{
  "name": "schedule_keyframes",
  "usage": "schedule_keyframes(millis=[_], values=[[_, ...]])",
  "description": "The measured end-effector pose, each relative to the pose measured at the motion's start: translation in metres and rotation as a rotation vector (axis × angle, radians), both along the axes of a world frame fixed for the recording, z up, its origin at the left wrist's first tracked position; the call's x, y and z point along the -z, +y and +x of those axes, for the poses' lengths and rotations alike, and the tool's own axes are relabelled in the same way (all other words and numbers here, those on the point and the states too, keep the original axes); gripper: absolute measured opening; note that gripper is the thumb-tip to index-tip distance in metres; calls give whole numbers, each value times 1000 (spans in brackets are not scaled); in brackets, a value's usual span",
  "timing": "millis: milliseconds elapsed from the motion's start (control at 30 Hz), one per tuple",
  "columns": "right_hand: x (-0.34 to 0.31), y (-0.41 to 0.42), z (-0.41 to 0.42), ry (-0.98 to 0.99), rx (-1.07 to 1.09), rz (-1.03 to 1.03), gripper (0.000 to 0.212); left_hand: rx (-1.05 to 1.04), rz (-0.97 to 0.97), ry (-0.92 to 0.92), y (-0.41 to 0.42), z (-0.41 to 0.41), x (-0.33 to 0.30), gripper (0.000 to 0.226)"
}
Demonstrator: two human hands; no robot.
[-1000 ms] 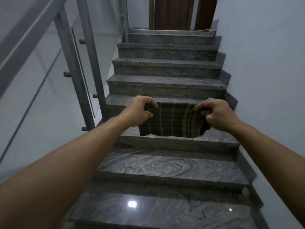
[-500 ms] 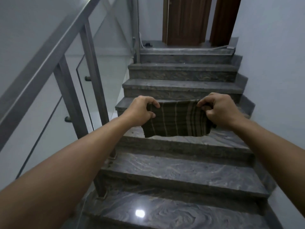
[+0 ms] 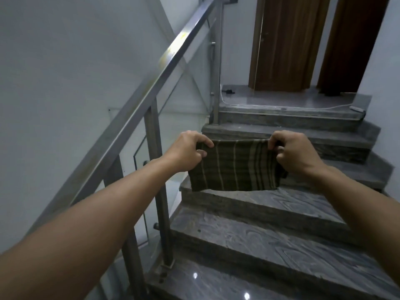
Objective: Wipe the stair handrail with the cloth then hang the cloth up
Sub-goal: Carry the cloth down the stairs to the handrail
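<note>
A dark olive cloth (image 3: 234,167) with pale stripes hangs stretched flat in the air over the steps. My left hand (image 3: 188,152) pinches its top left corner and my right hand (image 3: 292,152) pinches its top right corner. The steel handrail (image 3: 151,83) runs diagonally up the left side, from lower left to the top of the stairs. The cloth is to the right of the rail and does not touch it.
Grey marble stairs (image 3: 270,241) climb to a landing (image 3: 287,100) with two brown doors (image 3: 287,42). Steel posts (image 3: 161,204) and glass panels stand under the rail. A white cable (image 3: 259,106) lies along the landing edge. A plain wall closes the right side.
The view has moved up the stairs and tilted up, bringing the handrail and doors closer. Both hands keep the same hold on the stretched cloth.
</note>
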State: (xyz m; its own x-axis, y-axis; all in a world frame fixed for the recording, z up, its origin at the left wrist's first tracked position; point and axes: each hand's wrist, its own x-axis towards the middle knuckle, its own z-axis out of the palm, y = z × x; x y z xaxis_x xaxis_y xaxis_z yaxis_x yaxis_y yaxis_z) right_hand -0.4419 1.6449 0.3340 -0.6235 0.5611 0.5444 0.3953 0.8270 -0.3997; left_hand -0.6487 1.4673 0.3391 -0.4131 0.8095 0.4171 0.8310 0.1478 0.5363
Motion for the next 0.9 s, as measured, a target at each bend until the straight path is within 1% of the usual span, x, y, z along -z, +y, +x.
schedule_keyframes(millis=[100, 200, 367, 500, 633, 767, 900], values=[[-29, 19, -47, 49, 32, 9, 29, -38, 25, 36, 14, -41, -35, 27], [-62, 38, -85, 56, 54, 9, 31, -45, 30, 26, 32, -75, -74, 27], [-113, 68, -120, 78, 61, 86, 31, -58, 72, 87, 69, -108, -129, 25], [-137, 100, -136, 70, 64, 141, 22, -74, 84, 132, 109, -130, -152, 22], [-150, 144, -150, 68, 115, 164, 24, -94, 133, 188, 159, -146, -162, 24], [-171, 198, -164, -7, 126, 227, 21, -106, 125, 257, 215, -162, -176, 26], [-210, 252, -184, -26, 112, 295, 20, -129, 101, 288, 261, -176, -212, 26]])
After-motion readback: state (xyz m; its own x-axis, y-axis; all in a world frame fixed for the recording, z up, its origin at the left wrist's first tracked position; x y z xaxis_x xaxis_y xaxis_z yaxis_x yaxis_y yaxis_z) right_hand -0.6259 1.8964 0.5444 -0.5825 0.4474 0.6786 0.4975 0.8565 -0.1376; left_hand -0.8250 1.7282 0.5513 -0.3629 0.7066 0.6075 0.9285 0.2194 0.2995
